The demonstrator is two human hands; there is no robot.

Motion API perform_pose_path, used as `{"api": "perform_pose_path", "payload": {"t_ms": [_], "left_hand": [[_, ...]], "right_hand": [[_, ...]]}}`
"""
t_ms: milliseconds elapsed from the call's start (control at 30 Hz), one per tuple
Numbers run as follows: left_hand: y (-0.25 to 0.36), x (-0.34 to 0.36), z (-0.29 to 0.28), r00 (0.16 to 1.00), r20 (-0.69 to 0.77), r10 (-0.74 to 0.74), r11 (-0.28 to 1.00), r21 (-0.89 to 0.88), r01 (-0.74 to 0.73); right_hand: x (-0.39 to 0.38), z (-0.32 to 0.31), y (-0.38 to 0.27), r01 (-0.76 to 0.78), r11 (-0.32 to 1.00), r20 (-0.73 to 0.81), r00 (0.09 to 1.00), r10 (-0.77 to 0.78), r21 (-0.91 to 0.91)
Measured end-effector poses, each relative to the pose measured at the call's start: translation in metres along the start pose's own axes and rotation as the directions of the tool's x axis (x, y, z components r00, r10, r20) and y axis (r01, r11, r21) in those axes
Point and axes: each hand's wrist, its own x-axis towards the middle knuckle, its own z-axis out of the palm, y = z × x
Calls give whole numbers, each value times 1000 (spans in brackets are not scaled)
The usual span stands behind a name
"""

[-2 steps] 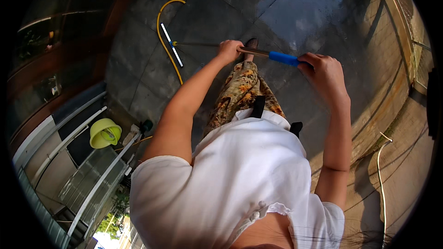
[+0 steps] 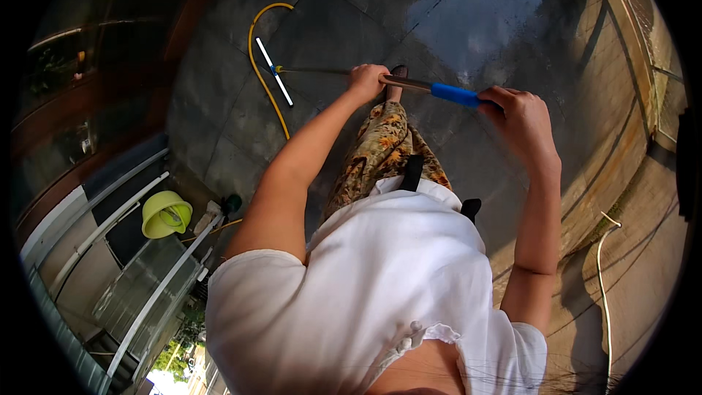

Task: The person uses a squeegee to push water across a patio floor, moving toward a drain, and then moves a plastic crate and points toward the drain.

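Observation:
I grip the long metal pole of a squeegee across my body. My left hand is closed round its bare metal middle. My right hand is closed round the blue grip at its right end. The white squeegee head rests on the dark tiled floor, just inside the curve of a yellow hose. My foot in a brown shoe shows beside my left hand, below patterned trousers.
A wet, shiny patch lies at the top. A tan wall with a white hose runs along the right. At the left are a dark wood-framed glass front, white rails and a yellow-green bucket.
Both my hands and the pole have shifted slightly to the right and down in the picture, with the grip unchanged. The squeegee head has moved very little.

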Motion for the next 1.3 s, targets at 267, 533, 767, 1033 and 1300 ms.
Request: {"api": "perform_pose_path", "payload": {"t_ms": [267,533,767,1033,1300], "left_hand": [[186,121,8,957,-135,258,935,-214,-282],[322,165,29,810,33,585,766,-349,-539],[292,196,13,775,356,521,850,-132,-511],[178,220,35,887,450,105,925,283,-253],[367,225,181,782,467,412,849,115,-516]], "right_hand": [[-36,-149,46,-363,929,-121,928,352,-79],[-119,-211,45,-593,796,-233,796,559,-119],[-104,-172,85,-608,756,-88,762,641,243],[-64,-46,136,-472,809,-60,851,522,349],[-220,-67,225,-725,558,-65,586,808,402]]}}
